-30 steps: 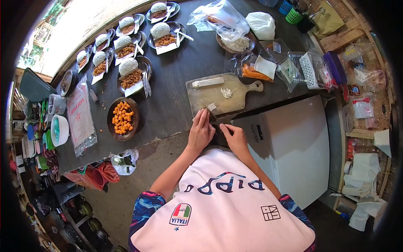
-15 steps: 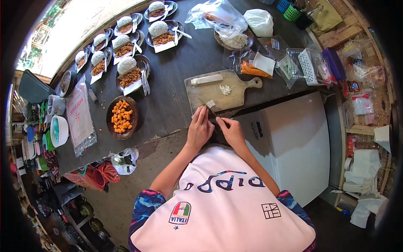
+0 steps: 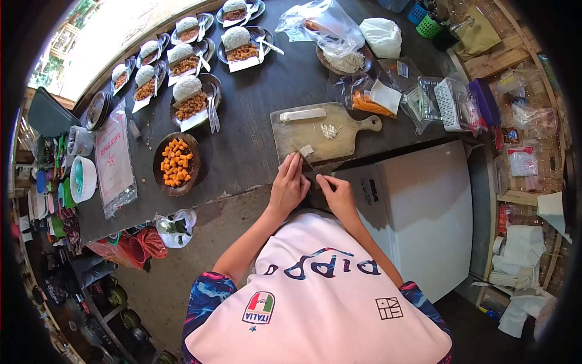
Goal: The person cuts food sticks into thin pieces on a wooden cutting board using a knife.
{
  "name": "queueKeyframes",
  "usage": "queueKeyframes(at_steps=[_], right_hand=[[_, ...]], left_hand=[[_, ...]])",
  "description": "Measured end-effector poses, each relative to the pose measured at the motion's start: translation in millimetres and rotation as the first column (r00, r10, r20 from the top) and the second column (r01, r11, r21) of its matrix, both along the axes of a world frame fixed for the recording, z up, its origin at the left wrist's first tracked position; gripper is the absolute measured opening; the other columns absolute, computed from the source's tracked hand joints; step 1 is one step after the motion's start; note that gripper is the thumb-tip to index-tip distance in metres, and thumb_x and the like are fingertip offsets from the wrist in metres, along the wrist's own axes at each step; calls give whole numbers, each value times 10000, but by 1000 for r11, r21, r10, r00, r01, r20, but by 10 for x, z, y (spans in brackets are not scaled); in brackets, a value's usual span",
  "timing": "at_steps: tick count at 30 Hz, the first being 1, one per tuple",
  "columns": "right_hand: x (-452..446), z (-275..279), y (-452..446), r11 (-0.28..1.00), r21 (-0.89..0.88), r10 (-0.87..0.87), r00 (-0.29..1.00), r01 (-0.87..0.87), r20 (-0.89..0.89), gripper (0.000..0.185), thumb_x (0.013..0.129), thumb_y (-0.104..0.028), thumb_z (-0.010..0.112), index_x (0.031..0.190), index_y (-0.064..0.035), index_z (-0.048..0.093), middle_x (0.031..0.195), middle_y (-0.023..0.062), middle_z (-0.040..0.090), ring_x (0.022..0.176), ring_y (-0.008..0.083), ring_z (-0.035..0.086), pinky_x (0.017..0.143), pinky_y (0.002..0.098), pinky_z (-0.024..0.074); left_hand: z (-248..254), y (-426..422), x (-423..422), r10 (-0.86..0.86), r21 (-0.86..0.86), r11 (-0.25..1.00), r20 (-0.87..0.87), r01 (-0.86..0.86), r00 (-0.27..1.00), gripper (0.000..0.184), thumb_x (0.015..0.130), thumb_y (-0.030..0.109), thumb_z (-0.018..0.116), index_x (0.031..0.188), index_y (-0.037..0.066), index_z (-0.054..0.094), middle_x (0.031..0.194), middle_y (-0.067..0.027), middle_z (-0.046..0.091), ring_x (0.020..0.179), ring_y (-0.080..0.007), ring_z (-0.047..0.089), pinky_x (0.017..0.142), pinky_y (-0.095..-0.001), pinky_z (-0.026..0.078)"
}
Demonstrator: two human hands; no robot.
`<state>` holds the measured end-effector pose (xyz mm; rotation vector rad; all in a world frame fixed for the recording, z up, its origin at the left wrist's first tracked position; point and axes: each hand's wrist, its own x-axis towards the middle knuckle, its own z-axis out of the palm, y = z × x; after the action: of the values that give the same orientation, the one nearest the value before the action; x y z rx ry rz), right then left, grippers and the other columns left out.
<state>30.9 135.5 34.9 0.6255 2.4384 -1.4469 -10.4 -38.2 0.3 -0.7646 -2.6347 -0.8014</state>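
My left hand (image 3: 287, 187) is at the near edge of the wooden cutting board (image 3: 290, 134), fingers pressed together over a pale block that they mostly hide. In my right hand (image 3: 337, 193), closed on its handle, is a knife (image 3: 308, 161); its thin blade points up and left beside my left fingertips. Small white cut pieces (image 3: 307, 150) lie at the blade. Farther up the board are a long white block (image 3: 303, 114) and a little heap of white shreds (image 3: 329, 130).
Several plates of rice and brown food (image 3: 189, 100) stand at the back left. A bowl of orange cubes (image 3: 176, 164) sits left of the board. Bagged orange food (image 3: 371, 104) and a bowl of white shreds (image 3: 348, 62) lie beyond it. A white fridge (image 3: 424, 203) stands right.
The view has shifted slightly. My right hand and the knife have drawn a little towards me, while my left hand stays at the board's edge.
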Motion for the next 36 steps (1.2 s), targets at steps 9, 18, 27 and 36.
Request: queueKeyframes(at_steps=[9, 18, 27, 36], right_hand=[[26, -55, 7, 1000, -18, -3, 999, 2, -32, 525, 995, -491, 692, 1152, 4, 775, 1026, 227, 780, 947, 371, 762, 841, 411, 566], [30, -58, -13, 1000, -9, -2, 997, 1, -76, 514, 993, -498, 692, 1169, -22, 776, 1032, 228, 775, 956, 373, 756, 840, 417, 563], [34, -19, -33, 1000, -13, -21, 991, 20, -133, 536, 984, -543, 678, 1159, -48, 788, 1063, 196, 780, 994, 390, 752, 831, 423, 571], [-18, 67, -73, 1000, 24, -3, 995, 6, -102, 510, 990, -508, 679, 1126, -28, 784, 1015, 198, 778, 941, 375, 753, 798, 420, 571]], left_hand=[[-8, -2, 3, 2, 19, 1000, 2, -2, 1000, 515, 868, 80, 665, 1312, -174, 605, 1439, -238, 533, 1400, -372, 505, 1154, -433, 469], [-14, 1, -26, 7, 3, 1000, -15, -7, 1000, 519, 868, 76, 670, 1316, -176, 600, 1424, -244, 536, 1392, -384, 508, 1147, -433, 470], [5, 18, -7, 6, 52, 999, 44, -9, 999, 506, 864, 40, 655, 1324, -166, 601, 1448, -231, 536, 1407, -404, 497, 1148, -455, 470], [14, 12, -7, 13, 30, 999, 22, -14, 1000, 486, 876, 52, 666, 1309, -161, 610, 1424, -235, 566, 1372, -394, 537, 1146, -441, 478]])
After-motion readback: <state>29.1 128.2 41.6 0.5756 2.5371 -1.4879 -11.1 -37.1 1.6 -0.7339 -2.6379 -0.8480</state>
